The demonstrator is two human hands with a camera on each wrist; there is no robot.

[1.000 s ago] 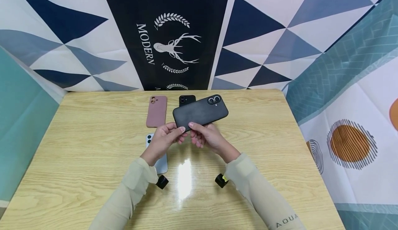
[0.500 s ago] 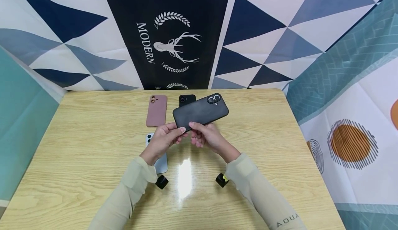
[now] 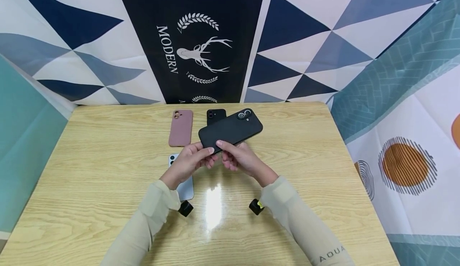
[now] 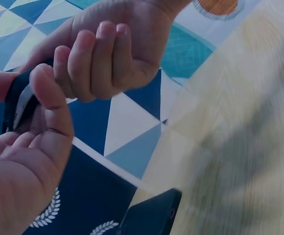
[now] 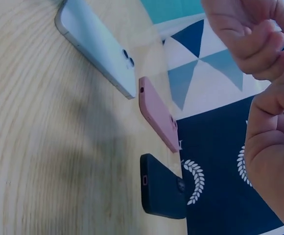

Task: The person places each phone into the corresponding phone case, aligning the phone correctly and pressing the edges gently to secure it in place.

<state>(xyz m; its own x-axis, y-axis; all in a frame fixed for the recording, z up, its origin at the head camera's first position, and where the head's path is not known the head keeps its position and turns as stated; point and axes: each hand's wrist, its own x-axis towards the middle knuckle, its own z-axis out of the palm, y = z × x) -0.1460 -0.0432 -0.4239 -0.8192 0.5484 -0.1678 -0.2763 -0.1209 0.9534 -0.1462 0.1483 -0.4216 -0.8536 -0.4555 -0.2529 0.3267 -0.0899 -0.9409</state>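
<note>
Lying below the left hand (image 3: 192,159) and wrist, a pale blue phone (image 3: 186,189), flat on the wooden table (image 3: 90,158) and partly covered from view; beyond the same hand, a pink case (image 3: 181,129). Pinched in the left hand, thumb on top, the near corner of a raised black phone (image 3: 230,128), camera end slanting away rightward. Partly hidden behind it, beyond both hands, a second dark piece (image 3: 215,115), phone or case impossible to tell. Rightmost, the right hand (image 3: 242,157), likewise pinching the near edge, thumb on top.

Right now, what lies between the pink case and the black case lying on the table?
Just bare tabletop between the pink case and the black case; the right wrist view shows it.
</note>
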